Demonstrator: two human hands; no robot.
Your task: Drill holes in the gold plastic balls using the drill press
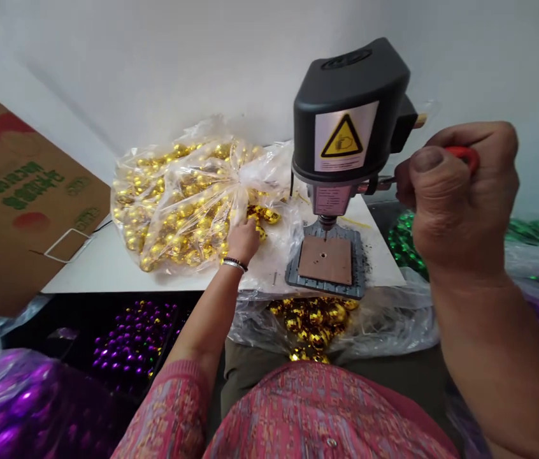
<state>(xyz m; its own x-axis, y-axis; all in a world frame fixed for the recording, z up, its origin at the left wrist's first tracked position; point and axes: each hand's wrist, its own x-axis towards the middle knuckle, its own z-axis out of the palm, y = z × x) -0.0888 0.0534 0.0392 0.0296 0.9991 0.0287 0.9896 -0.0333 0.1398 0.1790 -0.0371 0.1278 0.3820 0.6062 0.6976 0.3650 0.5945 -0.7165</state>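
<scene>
My right hand (465,191) is closed around the red knob (465,155) of a lever on the right side of a small black bench drill press (350,115). Under its bit lies a brown square board (325,258) with a hole near the middle, on the grey base plate (359,255). My left hand (244,239) reaches to the gathered mouth of a clear plastic bag (178,204) full of shiny gold balls. Its fingers look curled beside a few gold balls (267,217) at the opening; what they hold, if anything, is hidden.
More gold balls (317,319) lie in clear plastic on my lap. A cardboard box (25,197) leans in at left. Purple balls (130,338) sit in a dark container below the white table (121,280). Green balls (406,239) are at right. Dark shavings surround the base.
</scene>
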